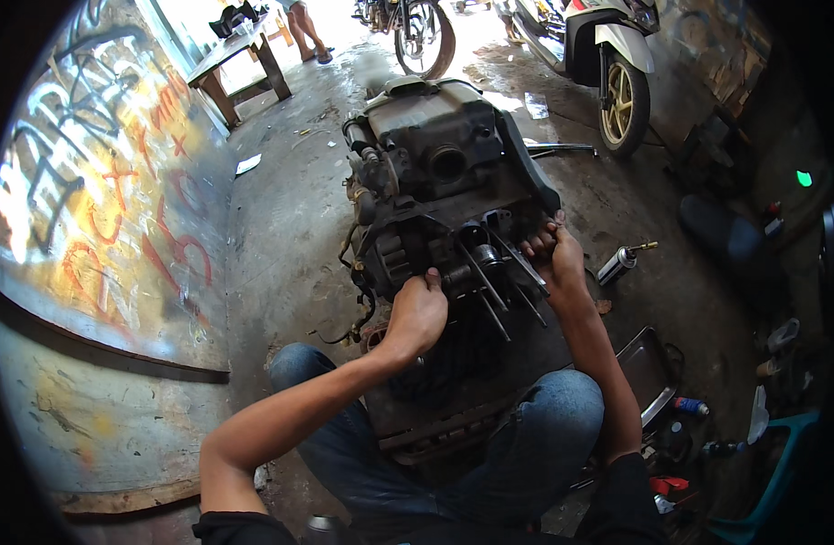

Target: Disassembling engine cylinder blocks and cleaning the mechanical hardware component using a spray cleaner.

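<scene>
A dark, greasy scooter engine (417, 209) lies in front of my knees. From its near end stick out a piston (490, 258) and several long metal studs (488, 286). My left hand (419, 313) is closed against the engine's left near side, thumb up; whatever its fingers grip is hidden behind the hand. My right hand (557, 252) has its fingers curled at the engine's right side, beside the studs and just below the end of a long black cover (526, 168). What it pinches, if anything, is too small to tell.
A spray can (616, 263) stands right of the engine. Nearer lie a metal tray (650, 363), a blue can (691, 406) and a green plastic chair (780, 472). A painted panel (117, 209) borders the left. Beyond are a wooden bench (244, 68), a scooter (607, 64) and a person's legs (305, 32).
</scene>
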Demonstrator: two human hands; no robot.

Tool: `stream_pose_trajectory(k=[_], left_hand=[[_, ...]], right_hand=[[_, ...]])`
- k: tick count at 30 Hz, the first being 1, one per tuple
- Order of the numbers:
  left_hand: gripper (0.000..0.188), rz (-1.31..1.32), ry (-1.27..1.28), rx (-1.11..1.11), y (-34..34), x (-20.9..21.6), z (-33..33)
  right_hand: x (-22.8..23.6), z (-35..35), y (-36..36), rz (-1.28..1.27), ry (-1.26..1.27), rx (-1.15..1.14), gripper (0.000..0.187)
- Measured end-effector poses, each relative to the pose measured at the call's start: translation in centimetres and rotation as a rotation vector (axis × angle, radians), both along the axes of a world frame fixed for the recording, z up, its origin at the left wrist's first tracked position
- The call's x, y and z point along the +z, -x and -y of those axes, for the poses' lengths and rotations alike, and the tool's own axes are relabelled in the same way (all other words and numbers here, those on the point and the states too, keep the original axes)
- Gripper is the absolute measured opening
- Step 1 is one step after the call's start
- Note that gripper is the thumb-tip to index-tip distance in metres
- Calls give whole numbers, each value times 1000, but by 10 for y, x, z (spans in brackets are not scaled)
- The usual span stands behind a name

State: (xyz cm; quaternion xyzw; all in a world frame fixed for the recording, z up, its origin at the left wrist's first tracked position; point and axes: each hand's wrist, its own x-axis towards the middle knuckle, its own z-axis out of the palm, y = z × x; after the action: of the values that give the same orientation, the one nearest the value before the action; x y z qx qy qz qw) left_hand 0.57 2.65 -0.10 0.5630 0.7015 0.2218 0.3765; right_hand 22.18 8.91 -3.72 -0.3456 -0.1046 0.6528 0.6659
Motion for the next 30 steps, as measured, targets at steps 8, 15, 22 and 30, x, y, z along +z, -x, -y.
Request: stream_pose_trajectory(k=[8, 15, 22, 30], left_hand=[[41, 183, -466, 139, -16, -31, 25], [35, 289, -448, 89, -13, -35, 22], [34, 330, -450, 148, -16, -35, 23], [36, 377, -404, 128, -18, -35, 30]], right_hand=[[0, 0, 1, 2, 10, 22, 34], [-1, 2, -6, -94, -24, 58, 31], [-22, -15, -33, -26, -235, -16, 33], [1, 54, -16, 613, -40, 178, 25]])
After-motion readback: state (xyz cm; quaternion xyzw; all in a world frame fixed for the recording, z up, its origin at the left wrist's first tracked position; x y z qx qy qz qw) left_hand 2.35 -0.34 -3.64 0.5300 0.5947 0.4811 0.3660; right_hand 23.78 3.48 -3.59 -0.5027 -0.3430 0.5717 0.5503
